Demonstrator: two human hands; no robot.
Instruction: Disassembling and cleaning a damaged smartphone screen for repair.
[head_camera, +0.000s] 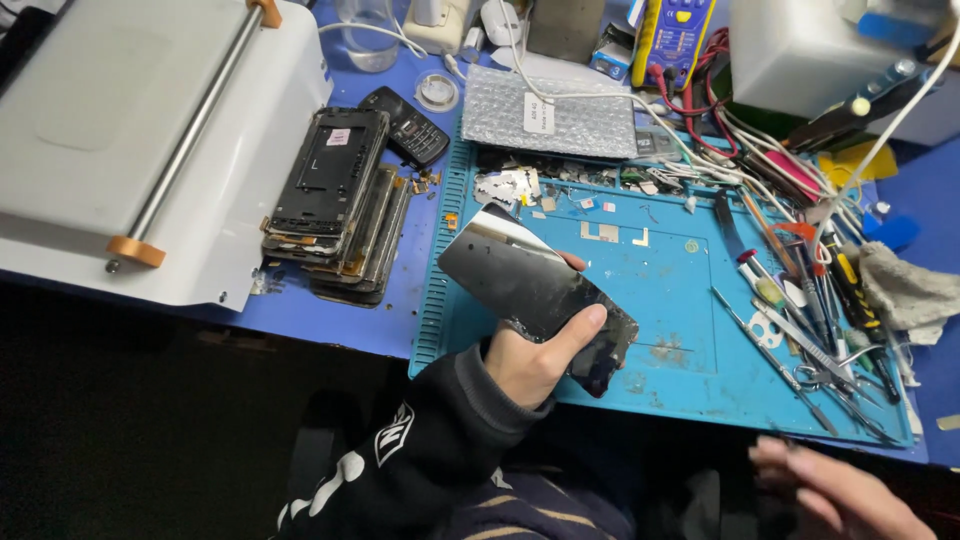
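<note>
Black phone panel (535, 295) gripped in left hand (530, 360) | right hand (840, 490) open, empty | white-labelled bubble-wrap pouch (550, 112) behind

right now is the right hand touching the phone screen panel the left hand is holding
Apart. The head view shows the right hand low at the frame's bottom edge, with open mat and dark space between it and the phone screen panel, which only the left hand grips.

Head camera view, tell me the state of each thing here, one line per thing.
Left hand: gripping the dark phone panel.
Dark phone panel: held tilted above the blue mat.
Right hand: empty, blurred, fingers loosely spread.
Stacked phone frames: stripped open, piled.
Keypad phone: intact, lying flat.
</note>
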